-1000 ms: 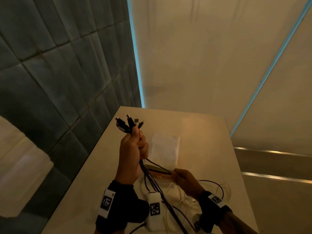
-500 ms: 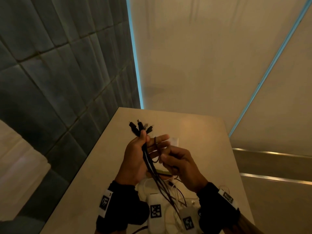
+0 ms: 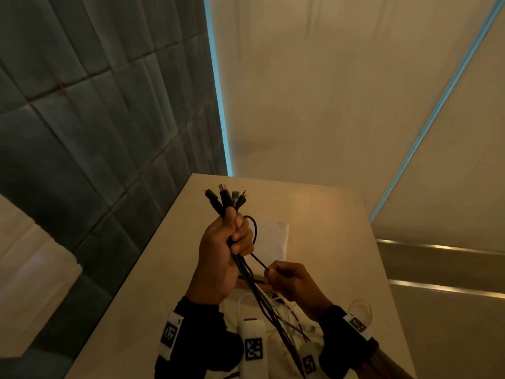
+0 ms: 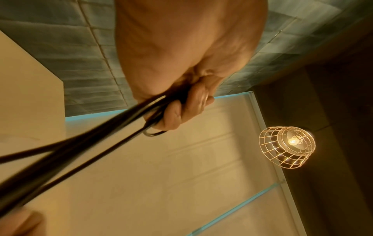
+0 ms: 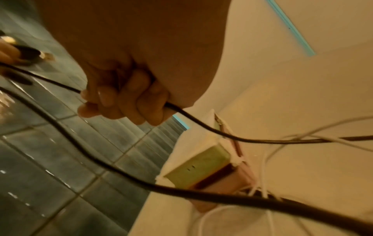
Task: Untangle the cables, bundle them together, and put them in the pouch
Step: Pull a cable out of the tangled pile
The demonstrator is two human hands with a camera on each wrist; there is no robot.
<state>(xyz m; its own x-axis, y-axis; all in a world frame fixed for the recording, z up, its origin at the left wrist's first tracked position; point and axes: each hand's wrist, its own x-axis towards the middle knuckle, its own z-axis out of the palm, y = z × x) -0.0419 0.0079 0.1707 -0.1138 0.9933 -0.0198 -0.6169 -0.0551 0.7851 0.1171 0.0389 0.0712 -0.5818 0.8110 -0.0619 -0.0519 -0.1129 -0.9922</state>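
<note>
Left hand [image 3: 222, 248]: fist closed around black cables [image 3: 247, 272], plugs up.
Right hand [image 3: 292, 284]: pinching one black cable [image 5: 212, 130].
Pouch [image 3: 273, 237]: desk [image 3: 328, 222] middle.

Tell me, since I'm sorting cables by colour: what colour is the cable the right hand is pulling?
Black; the cable the right hand grips shows best in the right wrist view.

The left hand [image 3: 221, 247] is hiding part of the pouch [image 3: 273, 239]. The black cables [image 3: 262, 299] are running off the lower edge, blurring in both wrist views; their count is probably indeterminable.
</note>
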